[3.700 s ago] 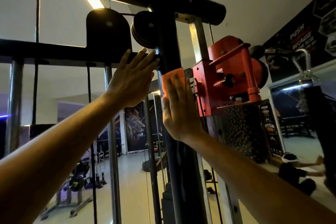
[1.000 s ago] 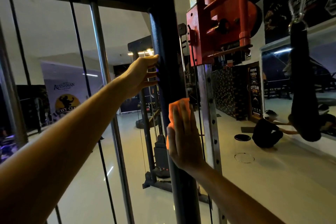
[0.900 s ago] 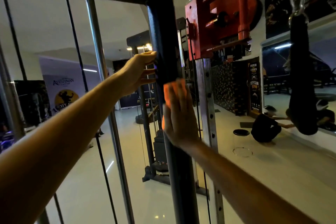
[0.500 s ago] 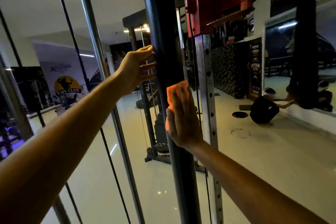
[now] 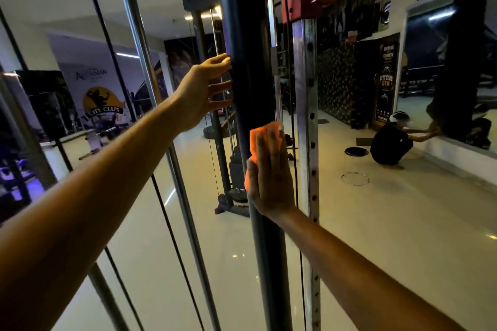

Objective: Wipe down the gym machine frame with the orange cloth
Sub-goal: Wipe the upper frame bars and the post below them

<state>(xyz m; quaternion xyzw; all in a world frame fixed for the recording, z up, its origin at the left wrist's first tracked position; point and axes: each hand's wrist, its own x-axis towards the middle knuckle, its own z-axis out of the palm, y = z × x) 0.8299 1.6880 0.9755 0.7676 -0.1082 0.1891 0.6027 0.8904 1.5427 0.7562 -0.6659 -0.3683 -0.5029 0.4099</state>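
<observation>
Sliding down the dark upright post (image 5: 243, 35) of the gym machine frame, the right hand (image 5: 270, 177) now sits lower than a moment ago, its grip flat, straight fingers pressing the orange cloth (image 5: 262, 133) against the post; the left hand (image 5: 200, 91) steadies the post's left side just above, fingers loosely extended; lower post likely remains unwiped.
</observation>
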